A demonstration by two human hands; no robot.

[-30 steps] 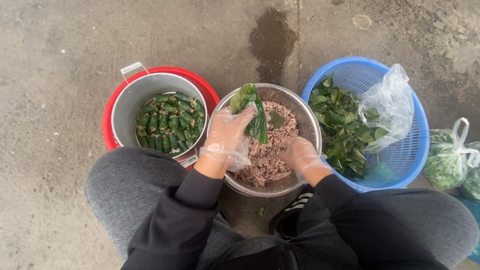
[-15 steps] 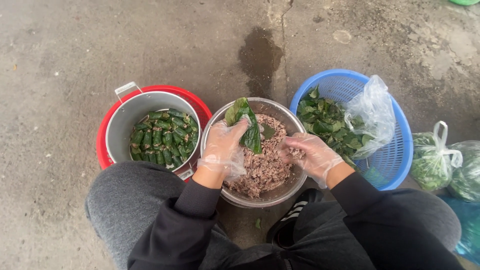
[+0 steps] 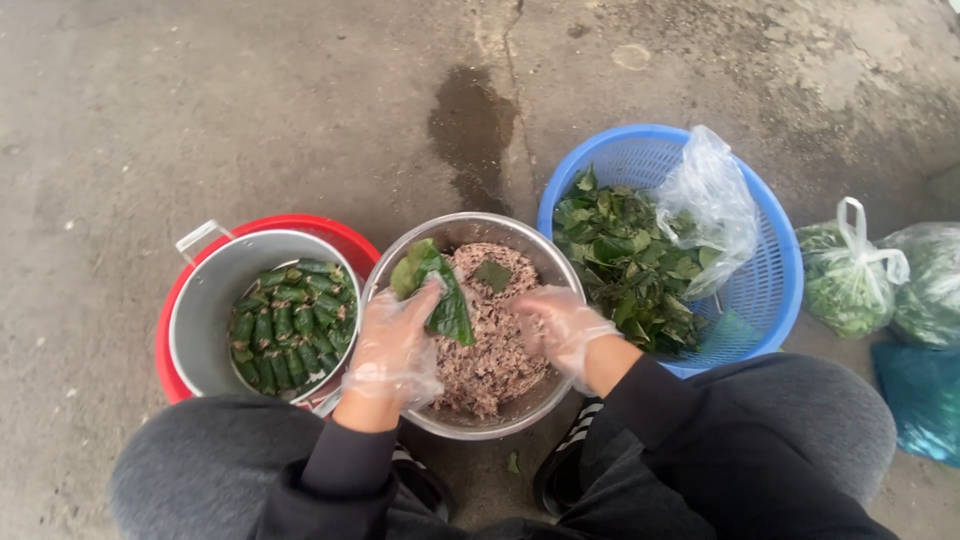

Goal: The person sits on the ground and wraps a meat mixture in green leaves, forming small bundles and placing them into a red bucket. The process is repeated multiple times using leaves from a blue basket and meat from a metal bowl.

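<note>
Holding a green leaf [image 3: 438, 292] over the steel bowl [image 3: 470, 232], the left hand [image 3: 395, 345], in a thin clear glove, has its fingers closed around the leaf's lower part, the tip standing up toward the bowl's far left rim. The right hand [image 3: 560, 325], gloved likewise, rests with curled, half-open fingers on the minced meat filling [image 3: 490, 345], gripping nothing that can be seen. The leaf looks light, limp and easily torn, so it is best cupped flat across the palm instead of pinched at an edge; the filling seems moist and sticky, likely to cling to the gloves. To the left, a grey metal pot [image 3: 210, 300] sits inside a red basin [image 3: 345, 240] and holds rows of finished leaf rolls [image 3: 285, 325]. To the right, a blue basket [image 3: 770, 270] holds loose leaves [image 3: 620, 260] and a crumpled clear bag [image 3: 710, 205]. Farther right, tied bags of greens [image 3: 850, 285] lie on the concrete floor [image 3: 250, 110].
</note>
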